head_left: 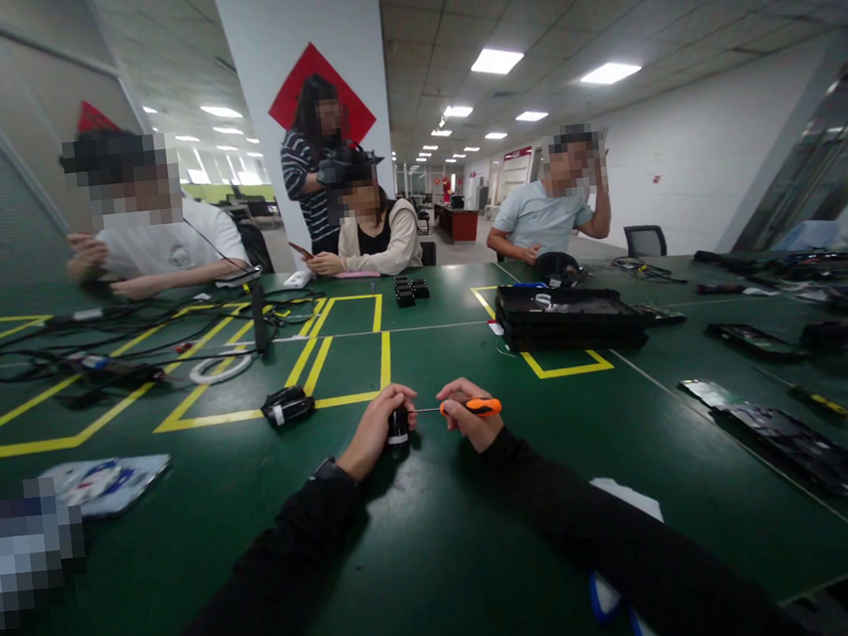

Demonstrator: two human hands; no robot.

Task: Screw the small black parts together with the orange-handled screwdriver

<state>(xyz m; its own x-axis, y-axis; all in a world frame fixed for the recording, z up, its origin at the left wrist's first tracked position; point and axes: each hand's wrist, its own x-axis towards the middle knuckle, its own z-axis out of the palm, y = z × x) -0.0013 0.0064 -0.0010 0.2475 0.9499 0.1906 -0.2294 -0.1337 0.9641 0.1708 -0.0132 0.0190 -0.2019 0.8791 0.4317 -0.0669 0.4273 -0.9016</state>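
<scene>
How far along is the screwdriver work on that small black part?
In hand: the left hand grips the small black part on the green table; the right hand holds the orange-handled screwdriver with its tip at the part. Possibly done or waiting: a similar black part lies nearby. What remains cannot be judged.

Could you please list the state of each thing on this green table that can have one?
Left hand: closed around a small black cylindrical part, held upright on the green table.
Right hand: gripping an orange-handled screwdriver, held level, tip at the part.
Second small black part: lying on its side, untouched.
Stacked black trays: lying flat.
</scene>
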